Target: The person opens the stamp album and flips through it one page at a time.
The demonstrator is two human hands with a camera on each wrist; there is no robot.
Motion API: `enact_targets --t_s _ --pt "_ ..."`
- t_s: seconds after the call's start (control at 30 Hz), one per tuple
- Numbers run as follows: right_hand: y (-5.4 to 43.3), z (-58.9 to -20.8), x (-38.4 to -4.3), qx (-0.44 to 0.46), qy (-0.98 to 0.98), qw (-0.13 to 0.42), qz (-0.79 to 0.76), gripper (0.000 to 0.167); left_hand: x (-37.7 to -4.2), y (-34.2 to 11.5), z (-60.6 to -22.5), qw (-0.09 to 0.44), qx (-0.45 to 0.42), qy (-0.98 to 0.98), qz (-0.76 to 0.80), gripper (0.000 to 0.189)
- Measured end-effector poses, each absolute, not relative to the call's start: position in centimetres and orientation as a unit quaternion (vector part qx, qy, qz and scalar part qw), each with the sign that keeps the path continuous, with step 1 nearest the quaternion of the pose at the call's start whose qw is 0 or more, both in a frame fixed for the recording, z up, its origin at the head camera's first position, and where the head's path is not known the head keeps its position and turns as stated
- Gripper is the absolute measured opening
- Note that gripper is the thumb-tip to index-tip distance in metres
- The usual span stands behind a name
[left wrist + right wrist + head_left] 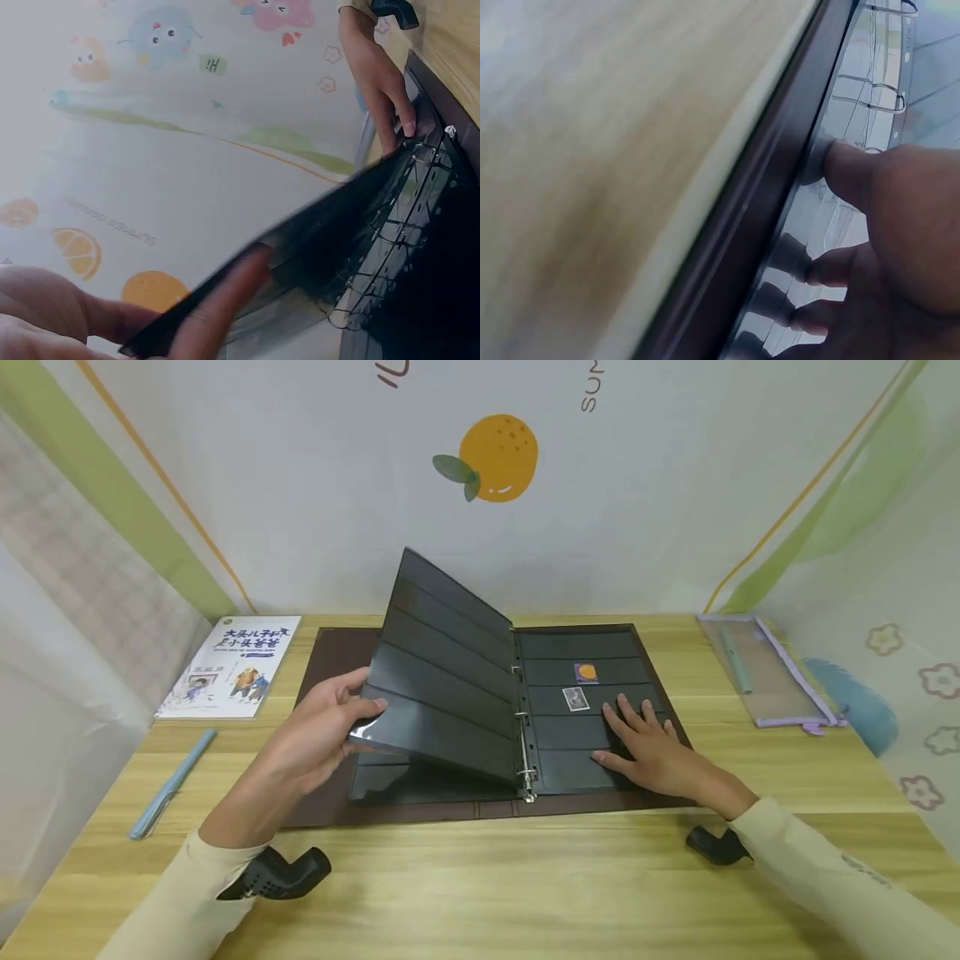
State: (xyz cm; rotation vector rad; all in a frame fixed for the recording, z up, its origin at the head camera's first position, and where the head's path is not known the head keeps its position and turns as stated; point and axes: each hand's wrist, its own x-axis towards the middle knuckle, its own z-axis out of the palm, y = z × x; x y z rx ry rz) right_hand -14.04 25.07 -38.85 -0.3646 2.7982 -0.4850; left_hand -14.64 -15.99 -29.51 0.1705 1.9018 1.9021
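A brown ring-binder album [330, 652] lies spread on the table, with black pocket pages on metal rings [522, 718]. My left hand [318, 731] pinches the outer lower corner of several black pages [442, 677], thumb on top, and they stand tilted up from the left side. My right hand [656, 756] rests with spread fingers on the right page [570, 768]. An orange-and-purple stamp [587, 672] and a grey stamp [576, 699] sit in that page's pockets, just beyond the right fingertips. In the left wrist view the raised pages [300, 240] run from the left fingers toward the rings.
A white illustrated booklet [232, 668] and a blue pen [172, 785] lie on the left of the wooden table [480, 877]. At the right is a clear zip pouch [772, 677] with a pale green pen inside. A printed curtain [337, 510] stands behind.
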Motion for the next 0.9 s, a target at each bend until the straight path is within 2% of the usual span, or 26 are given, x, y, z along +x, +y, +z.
enact_targets --t_s 0.17,0.3,0.53,0.9 --pt "24.8 -38.7 -14.0 -0.122 0.969 0.135 -0.166 0.086 -14.2 -16.7 -29.7 0.214 0.073 0.715 0.661 0.061" --pt "24.6 -38.7 -13.9 -0.121 0.969 0.132 -0.169 0.083 -14.9 -16.9 -30.0 0.189 0.054 0.763 0.616 0.064" --pt "24.4 -39.1 -13.7 -0.120 0.970 0.117 -0.174 0.080 -15.8 -18.4 -31.2 0.134 0.052 0.922 0.361 0.075" --pt "24.6 -39.5 -13.1 -0.105 0.974 0.098 -0.176 0.081 -15.8 -18.1 -34.3 0.137 0.079 0.972 0.176 0.067"
